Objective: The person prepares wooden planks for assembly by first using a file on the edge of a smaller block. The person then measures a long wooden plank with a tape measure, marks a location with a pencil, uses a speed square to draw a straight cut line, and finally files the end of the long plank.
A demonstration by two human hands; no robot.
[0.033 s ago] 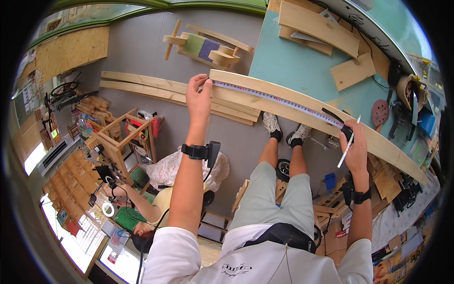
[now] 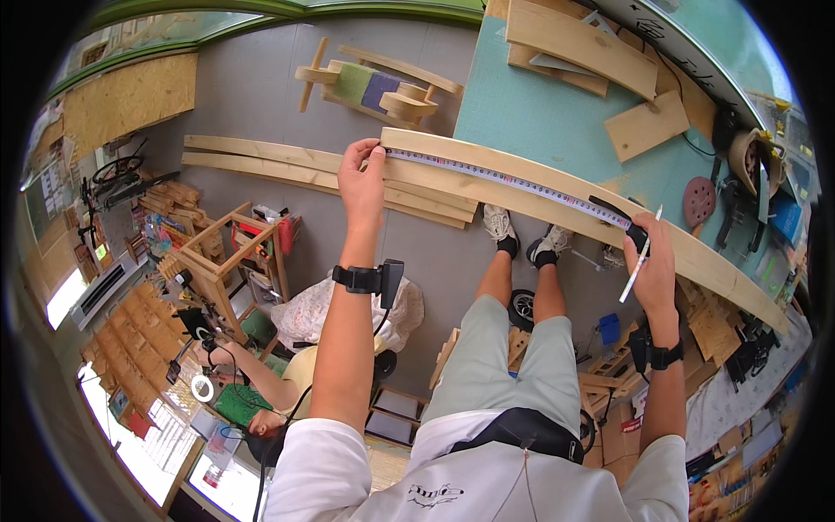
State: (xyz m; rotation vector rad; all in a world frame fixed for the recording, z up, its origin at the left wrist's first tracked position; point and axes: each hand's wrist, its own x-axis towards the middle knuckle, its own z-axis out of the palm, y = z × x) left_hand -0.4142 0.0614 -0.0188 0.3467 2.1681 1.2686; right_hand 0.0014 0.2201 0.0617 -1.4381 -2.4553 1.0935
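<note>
A long pale wooden board [image 2: 539, 204] runs from my left hand toward the far right, its middle part over the edge of a teal-topped table. Along its face lies the blade of a tape measure [image 2: 509, 180], pulled out straight. My left hand [image 2: 360, 181] is closed on the blade's end at the board's left tip. In my right hand [image 2: 657, 265] is the black tape measure case [image 2: 639, 237], held against the board. A slim white pen or pencil [image 2: 634, 271] also sticks out between those fingers.
Loose boards [image 2: 261, 165] lie to the left, beyond my left arm. A wooden ride-on toy [image 2: 365, 87] stands on the floor ahead. Planks [image 2: 583, 48] and a sanding disc [image 2: 698, 204] rest on the teal tabletop [image 2: 500, 104]. Another person [image 2: 270, 383] works at lower left.
</note>
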